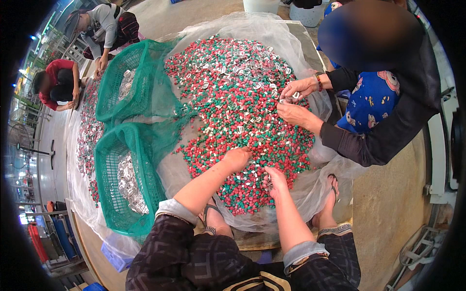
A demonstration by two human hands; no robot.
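Observation:
A wide heap of small red, green and white pebble-like pieces (228, 102) lies on white mesh netting (191, 203), with flat silvery buckle-like pieces (255, 65) scattered over it. Over the near part of the heap is my left hand (237, 159), its fingers curled down into the pieces; whatever they pinch is hidden. My right hand (276, 182) is close by at the heap's near right, thumb and fingers closed around what look like small silvery buckles. To the left, two green plastic baskets (104, 186) draped in green netting (167, 89) contain more silvery buckles (128, 186).
At the right, a co-worker's hands (297, 102) pick in the same heap. Two more people crouch at the far left by a second heap (90, 126). White buckets (308, 15) stand at the back, and a metal frame (420, 254) lies at the lower right. My sandalled feet (330, 194) flank the heap.

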